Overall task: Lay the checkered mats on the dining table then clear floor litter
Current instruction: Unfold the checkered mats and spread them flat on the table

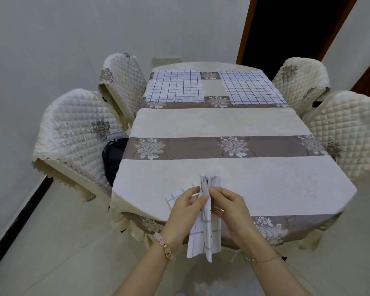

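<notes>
Two white checkered mats lie flat at the far end of the dining table [222, 122]: one far left [176, 86], one far right [251, 87]. Over the table's near edge both hands pinch a third checkered mat [203, 233], folded and hanging down in front of the cloth. My left hand [185, 210] grips its upper left part; my right hand [229, 207] grips the top fold beside it. Part of the mat sticks out to the left under my left hand.
Quilted cream chairs flank the table: two on the left [77, 133] [124, 82], two on the right [297, 80] [350, 133]. A black bag [113, 159] sits on the near left chair. A dark doorway [295, 28] opens behind the table. Pale tiled floor [51, 242] lies below.
</notes>
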{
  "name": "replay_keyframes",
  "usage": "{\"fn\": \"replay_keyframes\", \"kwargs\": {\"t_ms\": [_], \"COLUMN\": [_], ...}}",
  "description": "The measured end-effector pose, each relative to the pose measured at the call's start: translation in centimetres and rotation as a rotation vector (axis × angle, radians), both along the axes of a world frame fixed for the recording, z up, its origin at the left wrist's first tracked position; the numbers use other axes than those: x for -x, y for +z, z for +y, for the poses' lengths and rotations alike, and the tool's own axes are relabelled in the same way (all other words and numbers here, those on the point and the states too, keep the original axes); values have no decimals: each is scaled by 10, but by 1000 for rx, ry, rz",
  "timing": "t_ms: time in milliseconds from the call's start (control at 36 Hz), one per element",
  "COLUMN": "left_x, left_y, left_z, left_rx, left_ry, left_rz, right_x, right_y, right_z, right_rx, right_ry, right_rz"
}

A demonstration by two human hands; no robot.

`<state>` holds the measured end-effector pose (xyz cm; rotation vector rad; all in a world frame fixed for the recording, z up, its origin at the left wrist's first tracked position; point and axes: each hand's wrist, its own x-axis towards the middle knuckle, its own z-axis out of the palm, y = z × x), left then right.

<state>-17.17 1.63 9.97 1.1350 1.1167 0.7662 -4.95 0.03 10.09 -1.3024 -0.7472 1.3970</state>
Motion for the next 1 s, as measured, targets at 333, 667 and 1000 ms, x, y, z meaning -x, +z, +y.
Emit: {"fn": "replay_keyframes", "kwargs": {"t_ms": [333, 667, 1000], "left_x": [2, 4, 9], "left_y": [3, -1, -4], "left_z": [0, 13, 32], "left_rx": [0, 82, 241], "left_ry": [-1, 106, 225], "left_rz": [20, -49, -203], "right_x": [0, -16, -45], "right_y": [-7, -12, -27], "right_z": [6, 11, 18], "right_rx": [1, 39, 136], "right_ry": [-19, -31, -108], "right_rz": [-15, 16, 162]}}
